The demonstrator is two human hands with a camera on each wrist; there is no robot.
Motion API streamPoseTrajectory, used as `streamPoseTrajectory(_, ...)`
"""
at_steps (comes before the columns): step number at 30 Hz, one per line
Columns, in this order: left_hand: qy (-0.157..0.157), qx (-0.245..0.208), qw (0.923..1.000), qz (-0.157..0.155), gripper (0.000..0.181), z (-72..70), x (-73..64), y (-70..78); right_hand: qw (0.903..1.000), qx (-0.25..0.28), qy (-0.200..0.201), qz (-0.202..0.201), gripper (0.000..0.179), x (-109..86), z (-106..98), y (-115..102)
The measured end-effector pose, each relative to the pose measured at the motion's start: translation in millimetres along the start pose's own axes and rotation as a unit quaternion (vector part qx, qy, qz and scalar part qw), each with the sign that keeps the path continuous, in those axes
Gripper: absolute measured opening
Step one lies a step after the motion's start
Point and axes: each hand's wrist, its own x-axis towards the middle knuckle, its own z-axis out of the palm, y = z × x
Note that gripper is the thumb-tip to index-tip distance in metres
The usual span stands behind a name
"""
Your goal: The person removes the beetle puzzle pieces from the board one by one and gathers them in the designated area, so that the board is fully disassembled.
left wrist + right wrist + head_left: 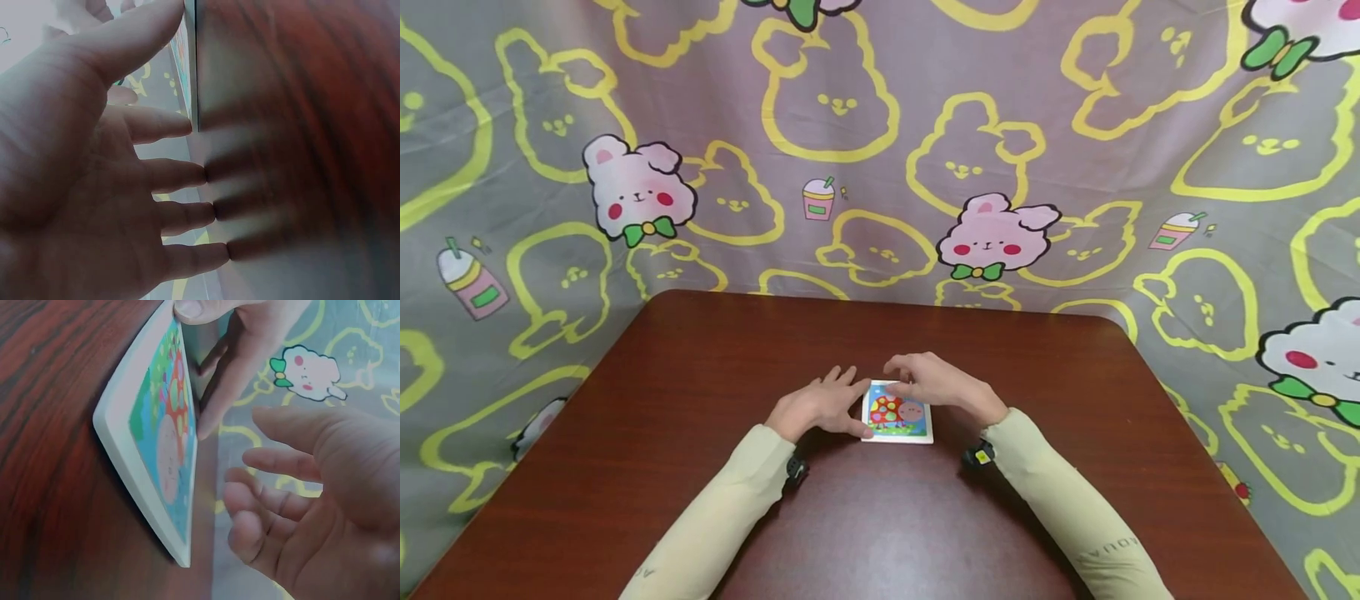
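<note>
A small square white-bordered board (898, 415) with a cartoon ladybug-like creature on it lies on the table between the hands. My left hand (823, 406) is spread at its left side, with the thumb at the near left corner and the index finger by the far left corner. In the left wrist view, the other fingertips (209, 209) rest on the tabletop beside the board's thin edge (192, 69). Over the board's far right part hovers my right hand (942, 383), fingers loosely bent. The right wrist view shows that hand (331, 481) apart from the board, holding nothing.
The dark reddish-brown wooden table (865, 517) has rounded far corners. A grey curtain (880, 183) with yellow outlines and white bunny heads hangs behind it and along both sides. Light sleeves cover both forearms, and each wrist carries a small dark device (979, 455).
</note>
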Motion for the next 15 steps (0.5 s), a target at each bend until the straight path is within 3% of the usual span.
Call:
streamPoseTrajectory(6,-0.001,0.001,1.0,-0.005,0.093,-0.5,-2.2,-0.8,0.9992,0.026,-0.02,0.022,0.021,10.5,7.4,2.1)
streamPoseTrajectory(15,-0.002,-0.001,1.0,-0.001,0.091,-0.8,-3.4,2.2,0.9968,0.043,-0.051,0.044,0.024,15.0,14.2,3.5)
